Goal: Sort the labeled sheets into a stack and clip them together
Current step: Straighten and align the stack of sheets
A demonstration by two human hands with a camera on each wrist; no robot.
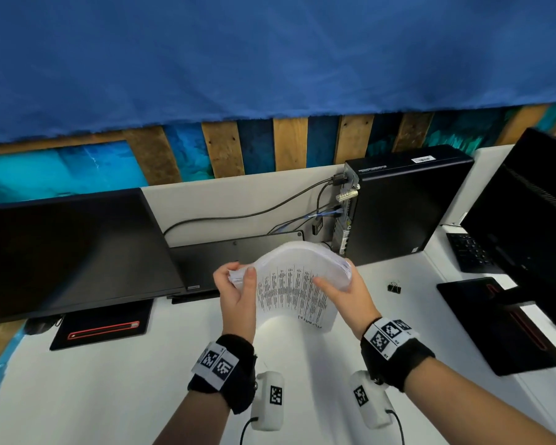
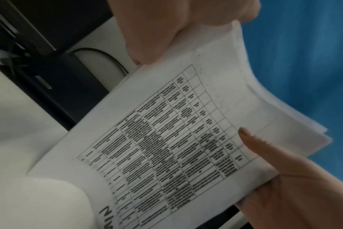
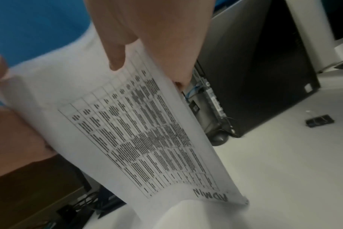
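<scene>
Between the two hands, above the white tabletop (image 1: pixel 109 380), a stack of sheets (image 1: pixel 294 289) stood bowed; the left hand (image 1: pixel 236 295) pinched its left edge, the right hand (image 1: pixel 345 295) gripped its right edge, and a binder clip (image 1: pixel 394 287) lay just right of the right hand

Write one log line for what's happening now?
left hand: grips sheets | right hand: grips sheets | binder clip: on desk, untouched
</scene>
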